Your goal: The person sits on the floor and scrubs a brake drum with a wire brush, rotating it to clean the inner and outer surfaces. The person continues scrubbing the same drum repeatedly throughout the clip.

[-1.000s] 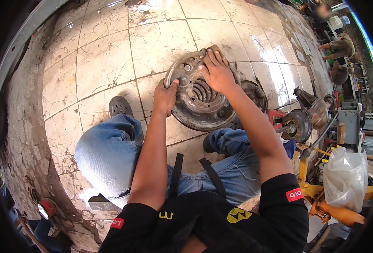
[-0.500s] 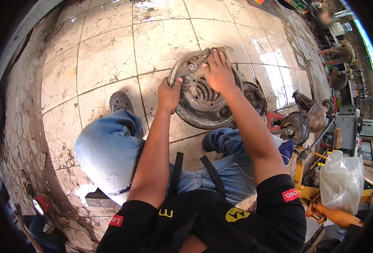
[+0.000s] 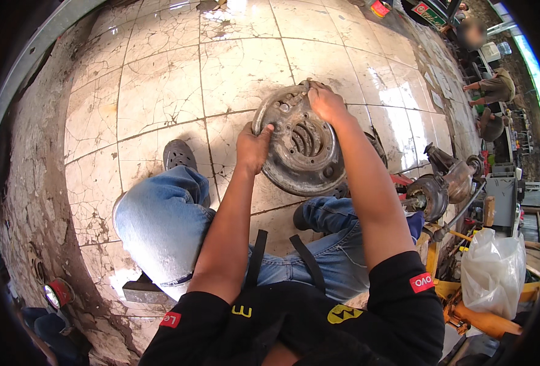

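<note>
Head view | round metal plate (image 3: 282, 170) held before the knees (image 3: 147, 210), over tiled floor (image 3: 160, 82); floor contact cannot be told | left rim clasped by left hand (image 3: 253, 147), thumb on top | upper edge gripped by curled right hand (image 3: 327, 104), fingertips hidden | slip could be caused by grimy rim

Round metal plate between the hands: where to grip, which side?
Likely by the left rim, coming from the left: the round metal plate has a curved edge there, and the left hand fits it, thumb over the face.
</note>
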Demonstrator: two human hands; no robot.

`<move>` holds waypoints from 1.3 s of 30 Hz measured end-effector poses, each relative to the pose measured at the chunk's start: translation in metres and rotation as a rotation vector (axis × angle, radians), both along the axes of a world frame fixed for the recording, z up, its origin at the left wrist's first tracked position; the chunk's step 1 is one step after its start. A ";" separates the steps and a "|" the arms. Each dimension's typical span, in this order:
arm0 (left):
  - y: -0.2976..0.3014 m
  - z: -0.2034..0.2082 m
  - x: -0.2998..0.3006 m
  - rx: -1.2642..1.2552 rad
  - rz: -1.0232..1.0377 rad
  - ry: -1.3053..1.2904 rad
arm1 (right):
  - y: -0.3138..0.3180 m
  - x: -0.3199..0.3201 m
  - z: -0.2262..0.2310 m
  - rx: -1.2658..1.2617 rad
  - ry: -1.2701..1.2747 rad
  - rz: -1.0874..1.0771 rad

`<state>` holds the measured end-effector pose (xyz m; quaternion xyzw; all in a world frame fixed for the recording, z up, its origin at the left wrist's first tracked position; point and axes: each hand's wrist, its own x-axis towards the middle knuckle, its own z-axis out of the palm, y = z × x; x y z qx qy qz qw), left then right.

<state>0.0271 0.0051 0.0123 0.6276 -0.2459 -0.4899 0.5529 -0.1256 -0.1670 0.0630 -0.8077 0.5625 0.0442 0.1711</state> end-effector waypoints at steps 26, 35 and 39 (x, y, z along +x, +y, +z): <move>0.002 -0.006 0.013 -0.114 -0.064 0.097 | -0.027 0.000 0.031 0.443 -0.094 -0.164; 0.001 -0.007 0.005 -0.052 -0.016 0.132 | -0.007 -0.017 0.019 0.087 -0.118 0.129; -0.004 -0.005 0.003 -0.070 -0.009 0.161 | 0.007 -0.017 0.020 -0.069 -0.115 0.140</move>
